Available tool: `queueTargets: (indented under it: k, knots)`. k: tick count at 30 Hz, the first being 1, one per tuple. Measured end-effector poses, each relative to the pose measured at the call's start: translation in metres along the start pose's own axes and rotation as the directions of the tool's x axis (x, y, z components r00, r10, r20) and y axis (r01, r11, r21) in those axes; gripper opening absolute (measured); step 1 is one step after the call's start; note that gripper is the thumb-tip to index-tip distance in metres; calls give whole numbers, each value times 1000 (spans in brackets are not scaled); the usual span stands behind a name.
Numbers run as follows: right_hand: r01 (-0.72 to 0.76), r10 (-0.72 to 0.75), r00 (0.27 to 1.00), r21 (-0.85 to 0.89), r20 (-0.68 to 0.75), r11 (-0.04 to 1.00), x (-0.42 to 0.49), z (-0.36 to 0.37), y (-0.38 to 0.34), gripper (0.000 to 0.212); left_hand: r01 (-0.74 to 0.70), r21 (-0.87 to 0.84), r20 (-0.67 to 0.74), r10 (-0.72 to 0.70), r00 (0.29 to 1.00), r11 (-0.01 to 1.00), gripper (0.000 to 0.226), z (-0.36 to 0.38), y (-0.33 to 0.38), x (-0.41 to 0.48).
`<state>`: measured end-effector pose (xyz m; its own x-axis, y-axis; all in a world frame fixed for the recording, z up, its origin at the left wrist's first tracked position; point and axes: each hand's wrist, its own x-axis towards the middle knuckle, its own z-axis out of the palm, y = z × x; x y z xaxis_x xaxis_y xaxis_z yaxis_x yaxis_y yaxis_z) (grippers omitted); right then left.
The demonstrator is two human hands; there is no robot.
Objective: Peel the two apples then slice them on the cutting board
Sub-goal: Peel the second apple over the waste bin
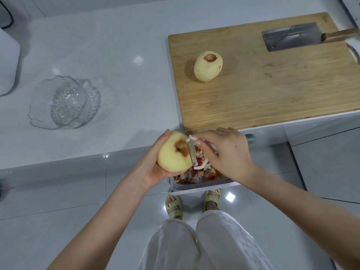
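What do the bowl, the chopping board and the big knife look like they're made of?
The bowl looks like clear glass: see-through, with a bumpy, glinting texture, though clear plastic is possible. The cutting board seems to be wood or bamboo, with pale brown parallel strips and a matte finish. The cleaver has a dull grey, probably steel blade and a brown handle with a wood-like look.

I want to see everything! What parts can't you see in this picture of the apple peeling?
- Peeler handle: head view, covered by the right hand.
- Held apple underside: hidden by the left hand.
- Bin of peels: mostly behind both hands.
- Cleaver handle end: cut off by the right edge.
- White appliance: cut off by the left edge.
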<state>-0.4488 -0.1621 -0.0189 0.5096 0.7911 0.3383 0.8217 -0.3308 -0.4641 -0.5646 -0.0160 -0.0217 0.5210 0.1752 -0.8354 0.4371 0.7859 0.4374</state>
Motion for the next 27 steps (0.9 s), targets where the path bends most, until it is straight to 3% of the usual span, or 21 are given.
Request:
queueTargets:
  k: [4,11,19,23,27]
  knots:
    - [52,-58,998,-129,-39,990,6,7,-7,25,-35,24,44,34,998,999,60,10,-3,-3]
    - [175,-181,983,-183,-13,967,11,0,-5,22,-84,-4,88,84,993,996,51,14,-8,-7]
    - [387,-382,922,-79,71,919,21,-10,-3,27,53,103,181,-71,981,993,52,9,-5,-9]
    - [423,-407,902,-94,145,901,23,-15,12,34,163,104,208,-182,961,981,66,0,-4,-11]
    - [420,-400,904,-140,148,897,28,-16,16,31,198,94,175,-213,961,976,62,0,1,-14]
